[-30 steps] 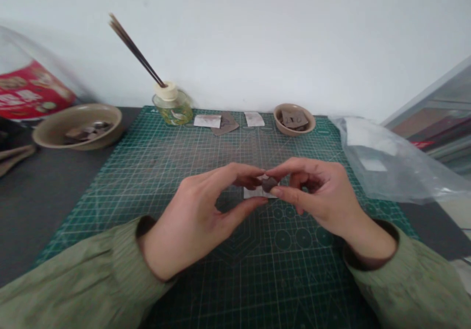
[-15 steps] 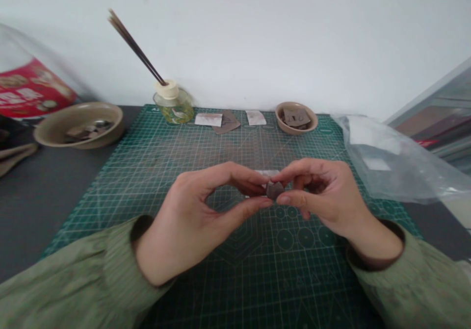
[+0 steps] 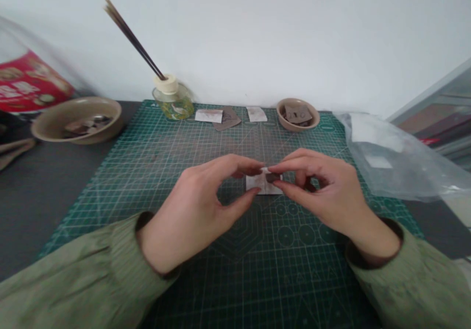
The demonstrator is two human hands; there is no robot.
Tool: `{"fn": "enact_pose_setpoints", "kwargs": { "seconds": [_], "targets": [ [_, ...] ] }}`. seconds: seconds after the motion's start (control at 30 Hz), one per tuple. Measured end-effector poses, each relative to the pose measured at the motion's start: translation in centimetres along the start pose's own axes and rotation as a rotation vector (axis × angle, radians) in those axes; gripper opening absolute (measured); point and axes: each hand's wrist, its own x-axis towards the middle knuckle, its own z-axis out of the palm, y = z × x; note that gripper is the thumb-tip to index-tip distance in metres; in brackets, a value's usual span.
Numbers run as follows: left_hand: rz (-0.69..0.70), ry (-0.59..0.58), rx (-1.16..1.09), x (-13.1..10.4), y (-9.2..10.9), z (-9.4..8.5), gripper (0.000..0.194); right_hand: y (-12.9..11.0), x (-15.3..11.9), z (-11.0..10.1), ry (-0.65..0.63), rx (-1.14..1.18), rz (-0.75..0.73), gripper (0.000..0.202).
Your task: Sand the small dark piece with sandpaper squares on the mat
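Between the thumb and forefinger of my right hand [image 3: 324, 187] is a small dark brown shard [image 3: 273, 177], which looks like a pottery fragment. It is held over a white paper slip [image 3: 263, 188] on the green cutting mat [image 3: 235, 147]. My left hand [image 3: 206, 201] is just left of the shard, thumb and fingers apart with a gap between them, and nothing shows in its grasp. Both hands partly hide the slip.
At the back are paper slips [image 3: 256, 114], a flat brown shard [image 3: 228, 118], a small bowl of shards [image 3: 297, 125] and a reed diffuser [image 3: 174, 101]. A larger bowl [image 3: 79, 135] stands left. A clear plastic bag [image 3: 408, 167] lies right.
My left fingers have parted from the shard and drawn slightly left. The shard now sits in my right fingers alone, turned flatter, and more of the paper slip beneath shows.
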Motion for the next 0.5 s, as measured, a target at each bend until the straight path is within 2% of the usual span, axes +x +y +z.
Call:
{"fn": "enact_pose_setpoints", "kwargs": {
  "seconds": [0.07,0.13,0.3,0.5],
  "targets": [
    [0.060,-0.065,0.164,0.0,-0.7,0.2,0.029,0.6,0.0,-0.2,-0.035,-0.211,-0.145,0.016],
    [0.101,-0.124,0.262,-0.2,-1.4,0.5,0.027,1.2,-0.1,-0.4,-0.108,-0.354,-0.210,0.017],
    [0.095,-0.176,0.329,-0.4,-2.0,1.0,0.026,2.0,-0.4,-0.4,-0.230,-0.521,-0.229,0.017],
    [0.085,-0.171,0.326,-0.4,-2.0,1.0,0.025,1.8,-0.4,-0.3,-0.234,-0.562,-0.232,0.016]
  ]
}}
